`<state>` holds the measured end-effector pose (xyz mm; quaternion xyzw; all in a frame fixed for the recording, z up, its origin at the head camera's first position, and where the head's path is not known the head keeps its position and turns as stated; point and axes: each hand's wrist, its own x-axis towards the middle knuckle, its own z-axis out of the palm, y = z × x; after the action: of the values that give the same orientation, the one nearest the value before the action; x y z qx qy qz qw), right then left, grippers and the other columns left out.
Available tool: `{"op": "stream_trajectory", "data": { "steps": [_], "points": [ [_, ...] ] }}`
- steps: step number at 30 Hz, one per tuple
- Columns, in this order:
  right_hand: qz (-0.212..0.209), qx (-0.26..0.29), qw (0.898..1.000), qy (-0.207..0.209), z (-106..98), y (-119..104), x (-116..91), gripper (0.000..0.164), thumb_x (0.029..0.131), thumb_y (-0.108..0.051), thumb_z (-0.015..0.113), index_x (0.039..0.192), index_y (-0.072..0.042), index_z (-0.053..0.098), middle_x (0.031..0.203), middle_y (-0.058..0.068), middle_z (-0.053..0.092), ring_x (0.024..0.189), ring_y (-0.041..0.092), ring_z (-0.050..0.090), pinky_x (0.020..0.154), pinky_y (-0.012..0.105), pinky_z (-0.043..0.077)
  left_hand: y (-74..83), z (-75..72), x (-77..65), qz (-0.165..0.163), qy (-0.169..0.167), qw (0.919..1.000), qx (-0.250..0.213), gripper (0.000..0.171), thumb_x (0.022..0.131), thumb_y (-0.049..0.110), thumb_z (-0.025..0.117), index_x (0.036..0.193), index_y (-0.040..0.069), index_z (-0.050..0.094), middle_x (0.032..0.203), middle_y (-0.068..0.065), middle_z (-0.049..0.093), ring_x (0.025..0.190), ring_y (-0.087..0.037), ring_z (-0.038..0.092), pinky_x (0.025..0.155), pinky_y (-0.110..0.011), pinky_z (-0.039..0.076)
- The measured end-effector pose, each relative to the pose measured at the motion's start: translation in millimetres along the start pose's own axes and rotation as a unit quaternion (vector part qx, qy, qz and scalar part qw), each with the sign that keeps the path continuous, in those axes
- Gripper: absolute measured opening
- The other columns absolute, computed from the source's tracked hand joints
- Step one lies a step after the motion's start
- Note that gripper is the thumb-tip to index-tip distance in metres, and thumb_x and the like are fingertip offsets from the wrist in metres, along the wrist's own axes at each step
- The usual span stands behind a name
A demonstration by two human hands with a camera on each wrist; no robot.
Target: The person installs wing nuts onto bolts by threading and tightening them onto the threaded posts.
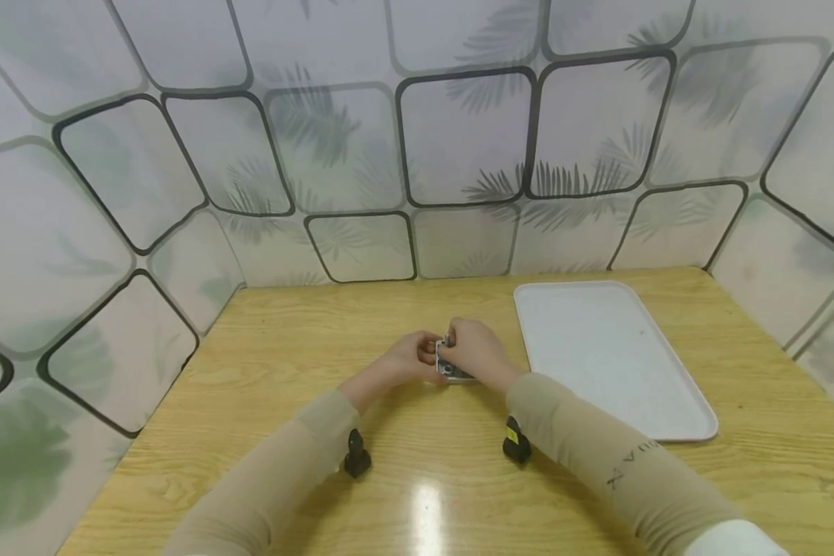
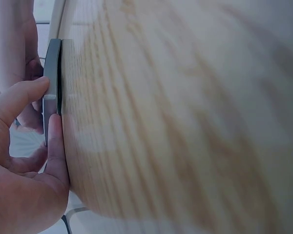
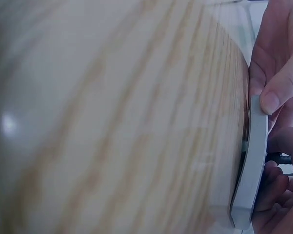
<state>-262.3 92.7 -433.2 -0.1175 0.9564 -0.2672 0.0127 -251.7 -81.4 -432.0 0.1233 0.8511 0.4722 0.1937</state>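
Note:
A small, flat grey rectangular frame (image 1: 440, 354) with a dark, detailed inside lies at the middle of the table. My left hand (image 1: 411, 359) grips its left end; in the left wrist view the thumb presses on the upper edge of the frame (image 2: 52, 73) and a finger lies along its lower side. My right hand (image 1: 479, 351) is over the frame's right part, fingers curled. In the right wrist view a short dark threaded piece, like a screw (image 3: 279, 158), stands out from the frame between the right hand's fingers. The right hand hides much of the frame's inside.
A white tray (image 1: 598, 347) lies right of my hands on the wooden table (image 1: 306, 332). A patterned wall covering (image 1: 459, 139) rises behind the table and at both sides. Black camera mounts (image 1: 357, 455) hang below both sleeves.

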Motion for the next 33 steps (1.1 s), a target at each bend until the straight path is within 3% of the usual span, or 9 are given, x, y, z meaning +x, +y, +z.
{"op": "stream_trajectory", "data": {
  "steps": [4,7,10,12,17,23,33],
  "points": [
    [0.003,0.007,1.000,-0.002,-2.2,-2.2,-2.9,0.024,0.094,-0.025,0.076,0.098,-0.006,0.062,0.088,0.008,0.068,0.076,0.020,0.058,0.064,0.028,0.045,0.6,0.2,-0.5,-0.001,-0.001,1.0000,0.006,0.080,0.083,0.007,0.087,0.153,0.000,0.049,0.140,-0.017,0.062,0.122,-0.027,0.060,0.111,-0.040,0.053],
    [0.001,0.023,1.000,-0.016,-3.2,-2.1,-4.8,0.039,0.095,-0.031,0.075,0.117,-0.003,0.059,0.091,0.010,0.068,0.076,0.020,0.058,0.064,0.028,0.046,-0.1,-0.4,-0.8,-0.002,-0.003,0.9999,0.011,0.081,0.083,0.009,0.088,0.154,0.001,0.049,0.140,-0.016,0.062,0.123,-0.027,0.060,0.111,-0.042,0.052],
    [-0.005,0.060,0.998,-0.032,-4.4,1.6,-6.9,0.049,0.099,-0.035,0.070,0.132,-0.003,0.052,0.092,0.010,0.067,0.073,0.017,0.056,0.062,0.027,0.045,-0.9,-0.7,-1.0,-0.005,-0.005,0.9999,0.011,0.082,0.083,0.010,0.089,0.154,0.002,0.049,0.140,-0.015,0.061,0.123,-0.027,0.060,0.111,-0.042,0.052],
    [-0.016,0.101,0.994,-0.037,-6.4,5.7,-8.4,0.047,0.101,-0.031,0.064,0.135,-0.002,0.050,0.091,0.010,0.067,0.071,0.015,0.054,0.061,0.025,0.043,-1.7,-0.5,-0.4,-0.002,-0.003,1.0000,0.008,0.081,0.082,0.009,0.089,0.153,0.002,0.050,0.140,-0.015,0.060,0.122,-0.026,0.060,0.109,-0.041,0.053],
    [-0.046,0.203,0.977,-0.048,-9.2,16.3,-10.0,0.036,0.103,-0.016,0.051,0.136,-0.002,0.051,0.079,0.005,0.062,0.064,0.012,0.051,0.060,0.025,0.042,-2.5,0.3,0.6,0.005,0.004,1.0000,0.002,0.079,0.080,0.005,0.088,0.150,-0.001,0.052,0.137,-0.017,0.062,0.118,-0.025,0.061,0.105,-0.036,0.054],
    [-0.063,0.250,0.965,-0.048,-7.2,24.4,-7.8,0.029,0.105,-0.006,0.045,0.132,0.000,0.055,0.070,0.000,0.055,0.061,0.012,0.049,0.060,0.026,0.043,-2.1,1.9,0.6,0.001,0.006,1.0000,0.000,0.077,0.080,0.003,0.088,0.149,-0.001,0.053,0.137,-0.017,0.064,0.118,-0.025,0.063,0.106,-0.036,0.054],
    [-0.084,0.205,0.973,-0.061,-7.1,26.4,-5.9,0.029,0.106,-0.006,0.050,0.132,-0.009,0.063,0.071,-0.001,0.053,0.064,0.013,0.050,0.063,0.026,0.042,-0.8,2.3,-2.0,0.005,0.007,0.9999,-0.010,0.077,0.081,0.000,0.086,0.149,-0.005,0.051,0.136,-0.019,0.063,0.116,-0.024,0.063,0.102,-0.033,0.056]
  ]
}}
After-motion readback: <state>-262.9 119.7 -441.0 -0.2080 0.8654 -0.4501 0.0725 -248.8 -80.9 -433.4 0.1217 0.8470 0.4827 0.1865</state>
